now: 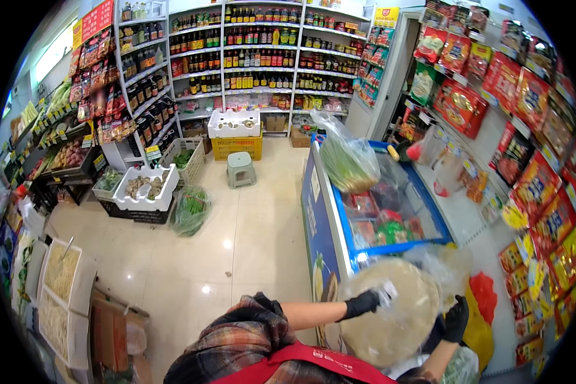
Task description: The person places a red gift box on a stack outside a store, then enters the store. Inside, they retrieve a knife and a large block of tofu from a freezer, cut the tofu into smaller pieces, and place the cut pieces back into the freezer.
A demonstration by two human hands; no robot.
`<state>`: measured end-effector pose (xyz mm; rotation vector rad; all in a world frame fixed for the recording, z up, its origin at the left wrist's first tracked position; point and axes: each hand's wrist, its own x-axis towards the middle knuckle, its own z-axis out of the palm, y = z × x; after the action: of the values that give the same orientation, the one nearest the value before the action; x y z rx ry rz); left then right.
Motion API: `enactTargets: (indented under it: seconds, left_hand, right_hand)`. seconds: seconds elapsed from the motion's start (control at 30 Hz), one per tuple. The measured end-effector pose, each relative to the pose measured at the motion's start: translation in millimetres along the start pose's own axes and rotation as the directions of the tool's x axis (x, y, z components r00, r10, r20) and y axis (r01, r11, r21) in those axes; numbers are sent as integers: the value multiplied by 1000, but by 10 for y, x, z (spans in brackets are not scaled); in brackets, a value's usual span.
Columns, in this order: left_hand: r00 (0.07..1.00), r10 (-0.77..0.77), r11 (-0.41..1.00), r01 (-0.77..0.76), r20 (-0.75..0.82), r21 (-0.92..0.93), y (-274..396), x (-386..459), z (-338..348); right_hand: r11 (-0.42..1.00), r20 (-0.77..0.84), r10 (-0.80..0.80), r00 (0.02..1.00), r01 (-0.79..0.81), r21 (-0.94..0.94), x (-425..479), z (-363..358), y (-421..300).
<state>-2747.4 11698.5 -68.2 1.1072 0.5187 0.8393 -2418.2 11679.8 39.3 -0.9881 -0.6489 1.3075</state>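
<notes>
My left hand [363, 305], in a black glove, is over a large round stack of thin pale sheets [389, 312] under clear plastic. Its fingers are closed on a crumpled piece of clear plastic [388, 292]. At the right edge of the stack is my right hand [456, 319], also gloved in black, with fingers bent beside a clear plastic bag [449, 269]; whether it grips the bag I cannot tell. The stack lies at the near end of a blue-rimmed chest freezer [389, 249].
A bag of green leafy vegetables [348, 165] rests on the freezer's far left corner. Red and yellow plastic bags [483, 297] lie right of my right hand. Hanging food packets line the right wall. Across the floor stand a plastic stool [241, 163] and a white foam box of mushrooms [170, 192].
</notes>
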Motion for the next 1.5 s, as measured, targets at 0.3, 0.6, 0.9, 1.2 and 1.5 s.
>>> enactTargets:
  seconds: [0.3, 0.6, 0.9, 1.2, 1.5]
  left_hand:
    - [784, -438, 898, 355, 440, 261, 1147, -295, -1759]
    - [957, -278, 955, 284, -84, 84, 2141, -467, -4477]
    - [286, -218, 974, 123, -933, -190, 2637, -1692, -6885]
    - [-47, -400, 916, -37, -915, -398, 3074, -1709, -8025]
    - [615, -451, 857, 501, -647, -122, 3537, -87, -10555]
  right_hand:
    - [961, 155, -182, 971, 209, -180, 1237, 2322, 522]
    - [905, 699, 369, 612, -66, -420, 2917, 5400, 2987]
    - [894, 743, 330, 582, 60, -444, 5669, 7800, 4612]
    - [-395, 355, 4, 935, 328, -858, 8301, 8410, 3678]
    - [332, 210, -153, 966, 250, -910, 6658, 8344, 3518]
